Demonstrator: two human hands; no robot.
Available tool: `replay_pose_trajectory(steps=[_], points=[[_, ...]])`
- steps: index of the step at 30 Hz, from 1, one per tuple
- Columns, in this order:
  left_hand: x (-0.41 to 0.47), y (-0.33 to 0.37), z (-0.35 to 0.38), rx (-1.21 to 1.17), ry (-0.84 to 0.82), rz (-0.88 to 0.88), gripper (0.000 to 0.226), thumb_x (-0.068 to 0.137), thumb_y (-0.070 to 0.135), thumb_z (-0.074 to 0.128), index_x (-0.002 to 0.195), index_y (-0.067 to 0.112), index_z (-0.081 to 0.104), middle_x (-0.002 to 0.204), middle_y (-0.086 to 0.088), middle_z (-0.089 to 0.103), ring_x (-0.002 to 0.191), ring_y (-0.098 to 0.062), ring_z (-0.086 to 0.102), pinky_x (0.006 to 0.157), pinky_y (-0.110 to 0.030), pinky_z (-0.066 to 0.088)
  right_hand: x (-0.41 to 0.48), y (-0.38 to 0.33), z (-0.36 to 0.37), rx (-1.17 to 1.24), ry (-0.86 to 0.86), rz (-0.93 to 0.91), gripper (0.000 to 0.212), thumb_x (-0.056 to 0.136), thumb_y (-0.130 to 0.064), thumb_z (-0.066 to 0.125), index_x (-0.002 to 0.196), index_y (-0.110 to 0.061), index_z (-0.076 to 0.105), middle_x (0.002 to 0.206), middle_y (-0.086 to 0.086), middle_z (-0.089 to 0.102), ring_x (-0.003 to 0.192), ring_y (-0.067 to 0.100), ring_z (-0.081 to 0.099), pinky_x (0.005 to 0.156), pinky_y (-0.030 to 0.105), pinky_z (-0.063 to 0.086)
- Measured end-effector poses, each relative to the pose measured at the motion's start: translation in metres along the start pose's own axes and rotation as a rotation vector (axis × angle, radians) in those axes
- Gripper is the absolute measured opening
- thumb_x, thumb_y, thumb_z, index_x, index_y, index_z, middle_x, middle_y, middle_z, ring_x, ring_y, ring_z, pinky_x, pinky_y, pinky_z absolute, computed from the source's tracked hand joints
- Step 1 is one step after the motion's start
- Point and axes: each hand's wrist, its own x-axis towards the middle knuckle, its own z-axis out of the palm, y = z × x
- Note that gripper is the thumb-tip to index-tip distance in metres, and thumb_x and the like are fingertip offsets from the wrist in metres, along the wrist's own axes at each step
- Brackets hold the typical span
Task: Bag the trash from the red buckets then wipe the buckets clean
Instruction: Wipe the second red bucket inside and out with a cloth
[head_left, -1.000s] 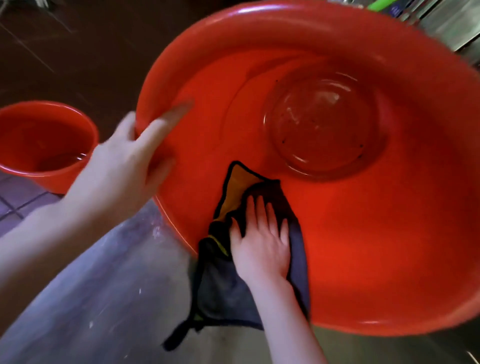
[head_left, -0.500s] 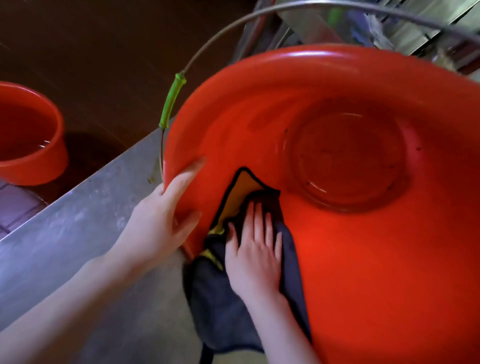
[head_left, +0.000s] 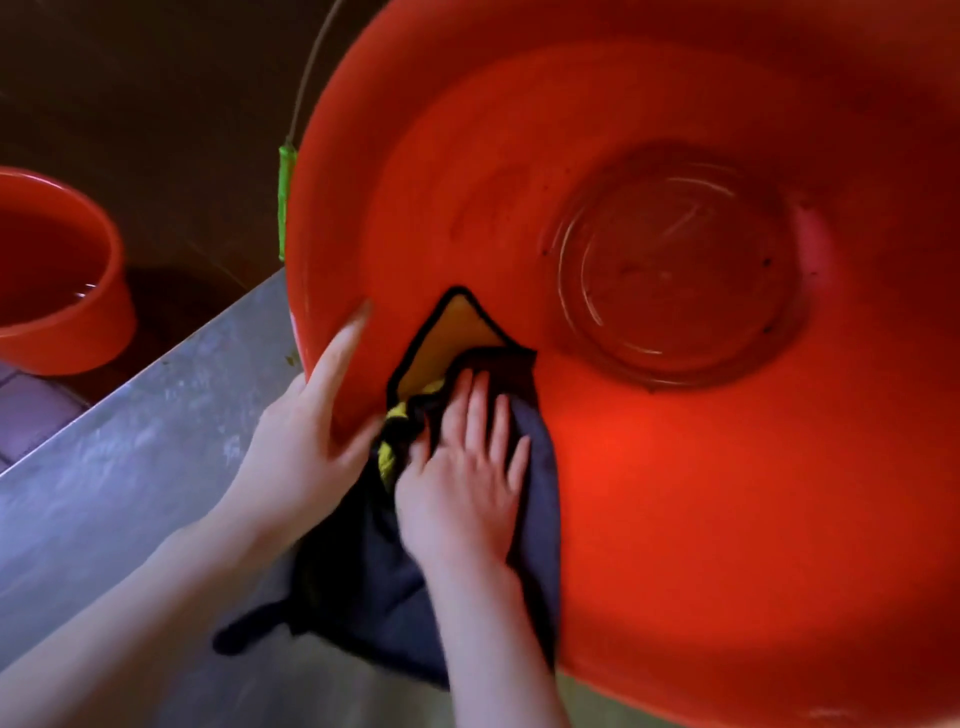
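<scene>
Red plastic across most of the view: the red bucket, tipped on its side by the far edge of the steel counter, mouth toward the camera. Held no trash; carried only dark specks around the bucket bottom. Was steadied at the near-left rim by the left hand, forefinger laid straight along the inner wall, thumb stretched out beside it, remaining fingers hidden and possibly over the outside of the rim. Wore its wire bail, with the green grip, along the left of the rim.

Had changed within a second: from a left hand only reaching for the rim, fingers fanned, to one planted on it.

Pressed against the lower inner wall, just inside the rim: the right hand, flat, fingers straight and a little spread, on top of the dark cloth. Kept much the same patch as a second earlier, though with the cloth's yellow face more bunched beside the thumb and its tail trailing out onto the counter.

Read as bagging done for this bucket and wiping under way, the shell now braced for firmer strokes. Left the bottom and the far wall yet to wipe. Left also the second bucket, on the floor beyond the counter's edge, well apart, liquid glinting inside.
</scene>
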Motion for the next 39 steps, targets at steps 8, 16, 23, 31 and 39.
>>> replay_pose_trajectory(steps=[8, 16, 23, 31, 39], points=[[-0.005, -0.003, -0.001, -0.007, -0.020, -0.038, 0.096, 0.084, 0.018, 0.069, 0.144, 0.063, 0.009, 0.122, 0.010, 0.057, 0.073, 0.007, 0.056, 0.071, -0.008, 0.040, 0.094, 0.020, -0.011, 0.159, -0.067, 0.278, 0.060, 0.102, -0.047, 0.018, 0.156, -0.025, 0.004, 0.164, -0.006, 0.000, 0.150, 0.018, -0.001, 0.120, 0.050, -0.001], [-0.007, 0.017, -0.017, -0.036, -0.005, -0.071, 0.083, 0.085, 0.018, 0.071, 0.142, 0.057, 0.026, 0.120, 0.001, 0.043, 0.086, -0.002, 0.055, 0.087, -0.011, 0.046, 0.129, 0.042, -0.009, 0.189, -0.083, 0.343, 0.059, 0.101, -0.049, 0.016, 0.156, -0.028, 0.005, 0.164, -0.008, 0.003, 0.150, 0.017, 0.001, 0.119, 0.049, -0.002], [0.040, 0.054, -0.062, 0.431, 0.129, 0.269, 0.072, 0.087, 0.015, 0.065, 0.146, 0.042, 0.033, 0.129, -0.016, 0.038, 0.085, -0.040, 0.059, 0.077, -0.039, 0.052, 0.120, 0.069, -0.019, -0.020, -0.115, 0.164, 0.061, 0.101, -0.050, 0.016, 0.156, -0.026, 0.005, 0.164, -0.005, 0.003, 0.150, 0.020, 0.002, 0.120, 0.049, -0.001], [-0.017, 0.025, 0.010, 0.119, 0.124, -0.054, 0.096, 0.085, 0.010, 0.069, 0.142, 0.065, 0.016, 0.141, -0.004, 0.038, 0.106, -0.031, 0.059, 0.079, -0.031, 0.045, 0.105, 0.091, -0.028, -0.221, -0.047, 0.247, 0.062, 0.102, -0.047, 0.019, 0.156, -0.017, 0.011, 0.164, 0.001, 0.006, 0.150, 0.025, 0.000, 0.119, 0.052, -0.007], [-0.018, 0.004, 0.014, 0.047, 0.088, -0.152, 0.088, 0.083, 0.002, 0.068, 0.145, 0.049, 0.027, 0.130, -0.015, 0.049, 0.112, -0.038, 0.053, 0.081, -0.033, 0.040, -0.007, 0.009, 0.003, -0.047, 0.044, -0.111, 0.069, 0.092, -0.053, 0.020, 0.153, -0.023, 0.027, 0.159, -0.002, 0.029, 0.146, 0.023, 0.025, 0.117, 0.052, 0.017]])
